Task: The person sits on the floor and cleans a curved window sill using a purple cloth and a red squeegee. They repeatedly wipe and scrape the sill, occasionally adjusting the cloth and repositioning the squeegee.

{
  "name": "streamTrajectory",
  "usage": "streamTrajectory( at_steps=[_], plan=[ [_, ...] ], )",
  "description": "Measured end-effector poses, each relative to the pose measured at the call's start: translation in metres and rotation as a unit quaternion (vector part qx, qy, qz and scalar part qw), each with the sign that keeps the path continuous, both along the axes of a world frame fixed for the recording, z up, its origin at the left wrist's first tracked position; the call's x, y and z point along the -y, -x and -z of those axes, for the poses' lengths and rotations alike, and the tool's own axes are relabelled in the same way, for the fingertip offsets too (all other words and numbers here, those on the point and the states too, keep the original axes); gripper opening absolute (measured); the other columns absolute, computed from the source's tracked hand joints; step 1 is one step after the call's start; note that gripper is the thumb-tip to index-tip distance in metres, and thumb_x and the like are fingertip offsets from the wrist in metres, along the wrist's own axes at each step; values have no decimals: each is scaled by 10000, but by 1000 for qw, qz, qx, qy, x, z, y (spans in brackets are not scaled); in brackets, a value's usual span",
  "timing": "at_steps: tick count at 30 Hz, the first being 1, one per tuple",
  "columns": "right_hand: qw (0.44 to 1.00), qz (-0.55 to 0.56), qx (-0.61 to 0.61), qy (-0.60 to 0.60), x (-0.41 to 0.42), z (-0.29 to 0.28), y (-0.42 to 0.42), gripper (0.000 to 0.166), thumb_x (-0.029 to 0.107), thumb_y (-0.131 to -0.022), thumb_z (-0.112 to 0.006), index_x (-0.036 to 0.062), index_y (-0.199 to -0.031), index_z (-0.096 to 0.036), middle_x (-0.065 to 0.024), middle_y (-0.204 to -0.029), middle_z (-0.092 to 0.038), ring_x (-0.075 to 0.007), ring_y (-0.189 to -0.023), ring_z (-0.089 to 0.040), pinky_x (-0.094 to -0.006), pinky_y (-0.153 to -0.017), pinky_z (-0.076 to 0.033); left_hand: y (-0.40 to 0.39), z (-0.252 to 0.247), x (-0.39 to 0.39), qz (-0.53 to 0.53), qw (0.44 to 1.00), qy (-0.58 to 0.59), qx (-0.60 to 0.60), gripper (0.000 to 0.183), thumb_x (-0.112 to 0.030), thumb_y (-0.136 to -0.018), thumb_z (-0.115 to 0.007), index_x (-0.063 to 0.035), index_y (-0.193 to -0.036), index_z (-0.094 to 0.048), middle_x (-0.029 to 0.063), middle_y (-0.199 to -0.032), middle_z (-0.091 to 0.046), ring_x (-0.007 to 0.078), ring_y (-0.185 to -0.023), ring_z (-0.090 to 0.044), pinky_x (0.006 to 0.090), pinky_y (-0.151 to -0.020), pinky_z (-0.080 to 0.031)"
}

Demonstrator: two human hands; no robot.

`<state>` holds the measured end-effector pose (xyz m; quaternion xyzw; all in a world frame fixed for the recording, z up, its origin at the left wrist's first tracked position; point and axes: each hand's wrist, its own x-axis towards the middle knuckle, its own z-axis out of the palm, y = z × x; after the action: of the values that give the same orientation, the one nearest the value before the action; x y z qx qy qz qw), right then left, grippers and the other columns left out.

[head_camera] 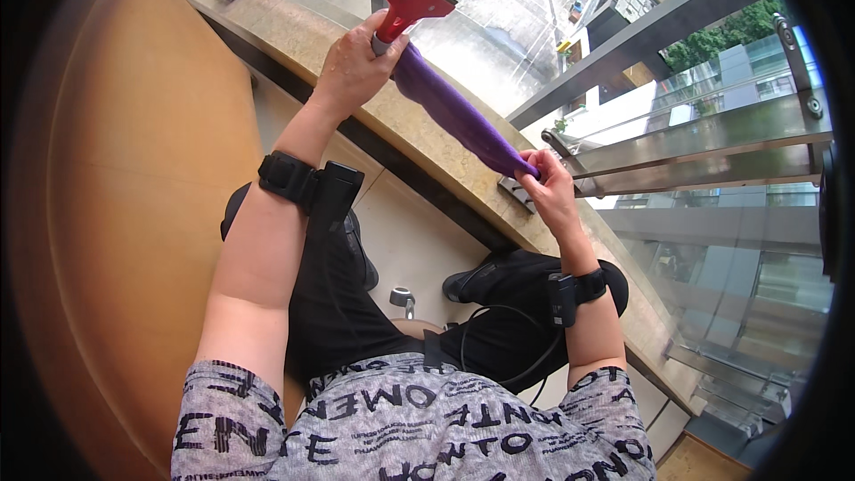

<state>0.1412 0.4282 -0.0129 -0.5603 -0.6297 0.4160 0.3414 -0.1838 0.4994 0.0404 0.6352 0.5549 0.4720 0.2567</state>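
Observation:
My left hand [354, 70] is wrapped around the grey handle of a red scraper [411, 3], whose wide head with a dark blade edge points up and away from me. Water drops show on the back of that hand. A purple cloth [461, 113] runs from beside the left hand's fingers down to my right hand [551, 190], which pinches its lower end. Between the hands the cloth hangs bunched in a long strip above a stone window ledge [407, 117]. Whether the left fingers also grip its upper end is partly hidden.
Beyond the ledge is a glass window [494, 33] with metal posts and steel rails [695, 153]. A curved wooden panel [153, 167] rises close on my left. Below me are a tiled floor [407, 240] and a caster [402, 297]. A black cable [514, 310] loops over my right thigh.

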Motion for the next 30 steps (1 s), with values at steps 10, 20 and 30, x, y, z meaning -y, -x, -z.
streamTrajectory(
  at_steps=[10, 20, 30],
  plan=[
    [912, 0, -387, 139, 8, -33, 2, 412, 214, -844, -680, 18, -1170, -522, -49, -1019, -606, -139, -943, -584, -270, -851, -449, -1, -3, -1, -32, 996, -70, 41, 236, -176, -902, -624, -25, -1078, -582, 134, -862, -650, 263, -832, -616, 356, -749, -489],
    [857, -25, -393, 333, 26, -28, 13, 390, 214, -945, -581, 11, -1277, -546, -76, -1241, -613, -180, -1127, -573, -323, -1019, -398, 0, 22, -1, -14, 982, 166, -83, 296, -266, -870, -629, -91, -1109, -633, 165, -941, -680, 309, -902, -651, 394, -797, -512],
    [839, 0, -451, 304, 22, -23, 13, 443, 318, -978, -522, 7, -1295, -525, -99, -1284, -591, -215, -1159, -567, -365, -1031, -411, 0, 48, -2, 90, 968, 225, 65, 294, -154, -791, -704, -41, -1052, -631, 74, -875, -647, 158, -814, -619, 308, -743, -502]
  ],
)
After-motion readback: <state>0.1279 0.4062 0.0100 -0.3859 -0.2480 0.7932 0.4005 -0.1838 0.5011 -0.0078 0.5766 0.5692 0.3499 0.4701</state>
